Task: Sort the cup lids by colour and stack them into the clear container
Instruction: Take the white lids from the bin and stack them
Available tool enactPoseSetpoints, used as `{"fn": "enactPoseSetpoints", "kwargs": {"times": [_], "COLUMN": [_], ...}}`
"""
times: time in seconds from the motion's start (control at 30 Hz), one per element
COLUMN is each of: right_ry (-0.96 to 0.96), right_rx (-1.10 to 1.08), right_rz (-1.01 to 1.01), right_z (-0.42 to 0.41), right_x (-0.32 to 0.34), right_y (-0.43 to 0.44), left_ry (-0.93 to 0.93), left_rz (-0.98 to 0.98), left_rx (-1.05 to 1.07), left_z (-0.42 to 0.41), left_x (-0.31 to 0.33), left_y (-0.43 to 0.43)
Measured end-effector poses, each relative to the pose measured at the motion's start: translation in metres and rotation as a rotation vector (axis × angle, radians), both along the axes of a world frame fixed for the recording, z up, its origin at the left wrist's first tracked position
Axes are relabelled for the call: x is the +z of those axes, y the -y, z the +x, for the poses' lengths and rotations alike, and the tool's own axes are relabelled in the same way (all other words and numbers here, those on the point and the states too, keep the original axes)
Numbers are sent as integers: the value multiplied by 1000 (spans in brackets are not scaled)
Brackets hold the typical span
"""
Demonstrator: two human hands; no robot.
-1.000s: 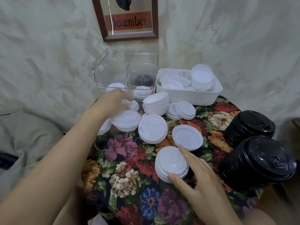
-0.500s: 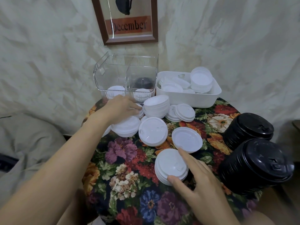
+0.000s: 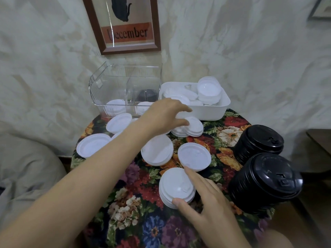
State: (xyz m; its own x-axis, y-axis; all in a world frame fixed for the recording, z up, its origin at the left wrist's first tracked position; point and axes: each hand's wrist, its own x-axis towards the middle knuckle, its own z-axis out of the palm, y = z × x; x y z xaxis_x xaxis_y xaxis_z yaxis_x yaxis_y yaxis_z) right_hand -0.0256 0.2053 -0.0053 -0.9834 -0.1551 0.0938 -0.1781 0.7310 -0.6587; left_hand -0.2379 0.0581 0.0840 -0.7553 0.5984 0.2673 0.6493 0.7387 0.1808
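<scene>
White cup lids lie scattered on a floral tablecloth (image 3: 136, 208). My left hand (image 3: 164, 115) reaches across the table, its fingers curled round a stack of white lids (image 3: 179, 116) in front of the white bin. My right hand (image 3: 206, 199) holds a near stack of white lids (image 3: 176, 185) between thumb and index finger. The clear container (image 3: 111, 77) stands at the back, with white lids (image 3: 114, 106) in its front compartments and a black lid (image 3: 146, 93) behind the divider. Two stacks of black lids (image 3: 259, 142) (image 3: 265, 183) lie at the right.
A white bin (image 3: 211, 111) holding several white lids stands right of the clear container. Loose white lids lie at the left (image 3: 93, 147), the centre (image 3: 157, 151) and the centre right (image 3: 194, 156). A framed picture (image 3: 125, 34) hangs on the wall behind.
My left hand has moved right, from the lids at the left to the stack in front of the white bin. My right hand has stayed on the near stack.
</scene>
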Motion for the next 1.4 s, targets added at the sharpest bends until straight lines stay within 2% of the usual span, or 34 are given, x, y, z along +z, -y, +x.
{"fn": "enactPoseSetpoints", "kwargs": {"times": [0.17, 0.27, 0.43, 0.57, 0.7, 0.97, 1.4], "right_ry": [22, 40, 48, 28, 16, 4, 5], "right_rx": [10, 15, 20, 2, -20, -68, -30], "right_rz": [4, -1, 5, -22, -69, -128, -101], "right_z": [-1, -1, 0, 2, 4, 4, 6], "right_x": [0, -2, -1, -3, -2, -2, -1], "right_y": [-1, -2, -2, -2, -2, -2, -3], "left_ry": [-26, -78, -85, 66, 102, 325, 542], "left_rz": [-317, -347, -241, 57, 295, 406, 565], "left_rx": [10, 31, 26, 16, 34, 76, 45], "left_z": [-21, -27, -16, 18, 73, 146, 165], "left_x": [-15, -23, -17, 0, -4, -54, -73], "left_y": [-47, -50, -40, -15, 22, 57, 56]}}
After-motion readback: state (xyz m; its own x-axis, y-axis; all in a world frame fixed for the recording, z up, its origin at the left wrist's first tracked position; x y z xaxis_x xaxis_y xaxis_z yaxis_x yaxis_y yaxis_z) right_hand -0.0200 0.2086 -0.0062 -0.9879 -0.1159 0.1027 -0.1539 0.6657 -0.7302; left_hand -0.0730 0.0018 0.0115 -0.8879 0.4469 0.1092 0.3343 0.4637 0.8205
